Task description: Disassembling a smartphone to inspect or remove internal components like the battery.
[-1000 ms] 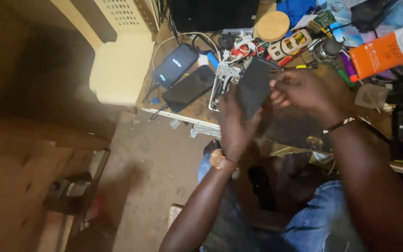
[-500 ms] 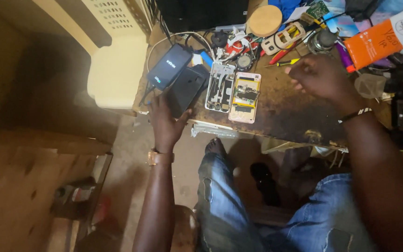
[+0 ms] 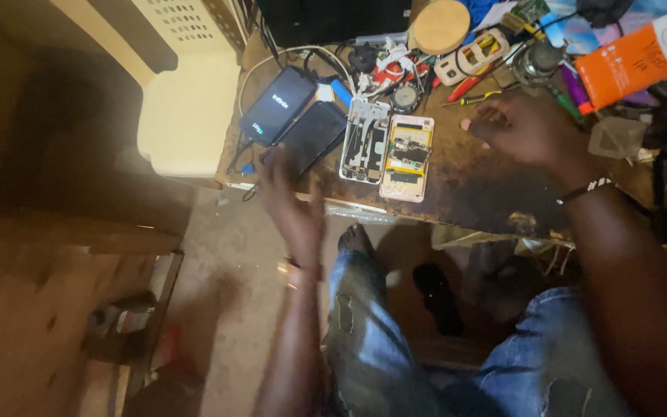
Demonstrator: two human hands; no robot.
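Observation:
My left hand (image 3: pixel 293 202) is blurred in motion just in front of the workbench edge, fingers apart, holding nothing, nearest a dark phone (image 3: pixel 312 134). Beside that phone lies another dark phone (image 3: pixel 277 105) with a lit screen. My right hand (image 3: pixel 525 128) rests flat on the dark worn table top (image 3: pixel 476 185), fingers spread, empty, a bracelet on its wrist. Two opened phones lie between the hands: a white-framed one (image 3: pixel 364 140) and a pink-framed one (image 3: pixel 407 157) showing its yellow battery and circuit board.
The back of the table is crowded with cables, small tools, a round wooden disc (image 3: pixel 439 25), an orange box (image 3: pixel 630 65) and a white phone frame (image 3: pixel 471 55). A cream plastic chair (image 3: pixel 188 108) stands left of the table. My knees in jeans (image 3: pixel 364 340) are below.
The dark phone held up in both hands has been set down on the table. My left hand has pulled back toward the table edge; my right hand has settled flat on the table.

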